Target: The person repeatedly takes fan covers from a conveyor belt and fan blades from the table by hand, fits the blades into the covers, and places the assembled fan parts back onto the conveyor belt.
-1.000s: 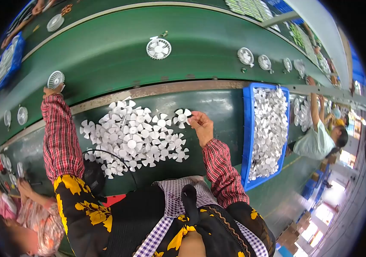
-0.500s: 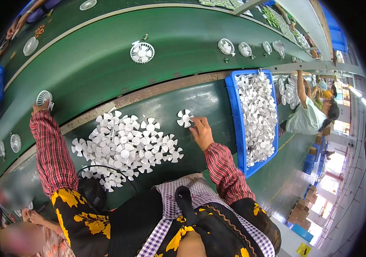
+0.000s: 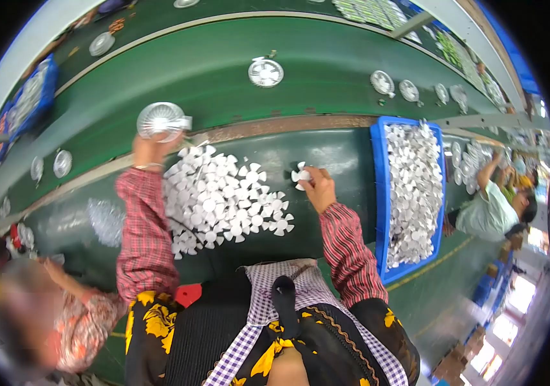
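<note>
My left hand [image 3: 148, 149] holds a round white fan housing [image 3: 162, 120] lifted above the near edge of the green conveyor belt [image 3: 223, 71]. My right hand [image 3: 316, 186] pinches a single white fan blade [image 3: 300, 175] just right of a heap of white fan blades [image 3: 223, 199] lying on the green table [image 3: 333, 154]. Both sleeves are red plaid.
A blue crate [image 3: 410, 193] full of white blades stands to the right of my right hand. More fan housings [image 3: 266, 72] ride the belt. One person sits at lower left [image 3: 43, 315], another at the right [image 3: 500, 206].
My left hand has lifted a fan housing off the belt and swung it rightward toward the blade heap. My right hand still holds one blade, now tilted up off the table.
</note>
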Demonstrator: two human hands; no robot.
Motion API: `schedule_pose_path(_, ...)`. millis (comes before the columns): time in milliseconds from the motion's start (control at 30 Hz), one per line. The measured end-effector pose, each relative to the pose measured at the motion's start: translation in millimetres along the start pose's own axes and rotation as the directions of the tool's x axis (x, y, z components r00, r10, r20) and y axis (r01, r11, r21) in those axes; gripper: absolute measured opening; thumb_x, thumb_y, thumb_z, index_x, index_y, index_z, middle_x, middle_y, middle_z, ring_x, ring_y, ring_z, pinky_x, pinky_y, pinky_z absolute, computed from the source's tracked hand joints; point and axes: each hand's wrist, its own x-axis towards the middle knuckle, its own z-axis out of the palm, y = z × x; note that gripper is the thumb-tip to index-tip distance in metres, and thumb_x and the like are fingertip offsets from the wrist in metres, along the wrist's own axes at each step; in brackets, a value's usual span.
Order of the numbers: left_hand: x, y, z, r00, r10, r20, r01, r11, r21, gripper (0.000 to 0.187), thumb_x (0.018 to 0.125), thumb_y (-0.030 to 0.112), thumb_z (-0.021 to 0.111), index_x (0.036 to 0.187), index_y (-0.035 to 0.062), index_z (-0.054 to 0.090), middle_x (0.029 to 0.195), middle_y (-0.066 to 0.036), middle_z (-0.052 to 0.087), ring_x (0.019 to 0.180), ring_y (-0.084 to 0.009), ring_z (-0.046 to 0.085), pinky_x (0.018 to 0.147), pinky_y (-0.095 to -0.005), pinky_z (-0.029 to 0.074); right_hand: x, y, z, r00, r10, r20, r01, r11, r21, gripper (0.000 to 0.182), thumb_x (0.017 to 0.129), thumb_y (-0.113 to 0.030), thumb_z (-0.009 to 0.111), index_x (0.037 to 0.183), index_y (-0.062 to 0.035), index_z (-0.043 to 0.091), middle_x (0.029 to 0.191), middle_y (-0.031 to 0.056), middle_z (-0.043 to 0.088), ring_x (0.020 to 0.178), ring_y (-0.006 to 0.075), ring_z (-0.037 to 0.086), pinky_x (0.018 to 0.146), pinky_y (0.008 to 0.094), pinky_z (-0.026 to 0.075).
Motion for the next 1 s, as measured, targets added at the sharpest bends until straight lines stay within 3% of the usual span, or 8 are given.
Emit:
schedule_pose_path(67, -44.2, -31.7, 32.5, 0.989, -0.083, 0.121, 0.092, 0.994, -0.066, 0.040, 0.076, -0.009, 0.054, 0.115, -0.0066, 0.044, 0.111, -0.019, 0.054, 0.103, -0.0343, 0.055, 0.085, -0.0527, 0.049, -1.2, -46.2, -28.1, 0.989, -0.123, -0.080, 0.132, 0.985, 0.110, 0.033, 0.072, -0.001, 0.067, 0.103, -0.0053, 0.059, 0.085, 0.0127, 0.055, 0.061, 0.0196, 0.058, 0.055, 0.0293, 0.048)
schedule_pose_path(200, -126.8, -65.2, 101.0, 0.933, -0.262, 0.246, 0.290, 0.953, -0.085, 0.037, 0.091, 0.014, 0.049, 0.121, -0.0042, 0.037, 0.115, -0.017, 0.052, 0.103, -0.0308, 0.056, 0.086, -0.0506, 0.049, -15.7, -120.0, -76.7, 0.946, -0.291, -0.146, 0.311, 0.939, 0.145, 0.034, 0.074, 0.002, 0.063, 0.107, -0.0037, 0.057, 0.096, 0.0126, 0.055, 0.065, 0.0186, 0.058, 0.057, 0.0284, 0.049)
schedule_pose_path(533, -216.8, -81.2, 161.6, 0.951, -0.193, 0.243, 0.129, 0.958, 0.256, 0.051, 0.090, 0.029, 0.052, 0.125, -0.0038, 0.034, 0.109, -0.009, 0.052, 0.090, -0.0127, 0.056, 0.072, -0.0247, 0.050, -59.6, -142.9, -84.4, 0.851, -0.523, 0.034, 0.523, 0.852, 0.010, 0.033, 0.073, -0.006, 0.063, 0.105, -0.0035, 0.053, 0.093, 0.0124, 0.048, 0.083, 0.0282, 0.056, 0.066, 0.0367, 0.049)
schedule_pose_path(633, -216.2, -95.2, 151.5, 0.957, -0.128, 0.259, 0.015, 0.917, 0.399, 0.059, 0.086, 0.024, 0.059, 0.128, -0.0043, 0.031, 0.105, -0.006, 0.054, 0.086, -0.0094, 0.055, 0.061, -0.0205, 0.045, -67.7, -140.8, -82.1, 0.832, -0.554, 0.014, 0.554, 0.832, -0.015, 0.036, 0.070, -0.002, 0.064, 0.105, -0.0048, 0.055, 0.092, 0.0112, 0.049, 0.081, 0.0293, 0.057, 0.066, 0.0370, 0.049)
schedule_pose_path(667, -224.7, -93.2, 155.1, 0.970, -0.137, 0.198, 0.055, 0.927, 0.372, 0.039, 0.085, 0.013, 0.059, 0.119, 0.0013, 0.043, 0.103, -0.003, 0.055, 0.091, -0.0109, 0.055, 0.077, -0.0248, 0.047, -69.9, -140.8, -82.9, 0.825, -0.565, 0.013, 0.565, 0.825, -0.002, 0.036, 0.070, -0.002, 0.063, 0.105, -0.0048, 0.055, 0.092, 0.0114, 0.049, 0.081, 0.0296, 0.057, 0.066, 0.0371, 0.048)
schedule_pose_path(767, -221.7, -115.9, 146.9, 0.977, 0.046, 0.209, -0.137, 0.885, 0.445, 0.037, 0.083, 0.006, 0.060, 0.116, 0.0000, 0.044, 0.099, -0.004, 0.056, 0.088, -0.0098, 0.055, 0.075, -0.0238, 0.048, -74.1, -143.3, -79.1, 0.818, -0.576, -0.016, 0.576, 0.818, 0.004, 0.034, 0.070, 0.000, 0.063, 0.104, -0.0037, 0.056, 0.090, 0.0117, 0.051, 0.079, 0.0298, 0.057, 0.065, 0.0369, 0.049)
schedule_pose_path(900, -218.8, -123.4, 147.5, 0.968, 0.225, 0.111, -0.248, 0.794, 0.555, 0.032, 0.081, 0.008, 0.062, 0.109, -0.0013, 0.048, 0.092, -0.007, 0.058, 0.083, -0.0106, 0.055, 0.070, -0.0238, 0.047, -74.3, -143.5, -67.3, 0.832, -0.551, -0.066, 0.553, 0.833, 0.021, 0.032, 0.071, 0.001, 0.062, 0.102, -0.0031, 0.058, 0.089, 0.0120, 0.051, 0.076, 0.0294, 0.058, 0.061, 0.0369, 0.049)
schedule_pose_path(1000, -215.6, -138.1, 130.5, 0.938, 0.345, 0.020, -0.270, 0.695, 0.666, 0.037, 0.078, 0.018, 0.065, 0.107, -0.0022, 0.052, 0.093, -0.014, 0.060, 0.085, -0.0235, 0.057, 0.078, -0.0322, 0.045, -76.5, -133.6, -53.4, 0.836, -0.548, 0.010, 0.548, 0.836, 0.010, 0.034, 0.073, -0.006, 0.061, 0.107, -0.0044, 0.054, 0.093, 0.0102, 0.053, 0.082, 0.0277, 0.058, 0.063, 0.0357, 0.051)
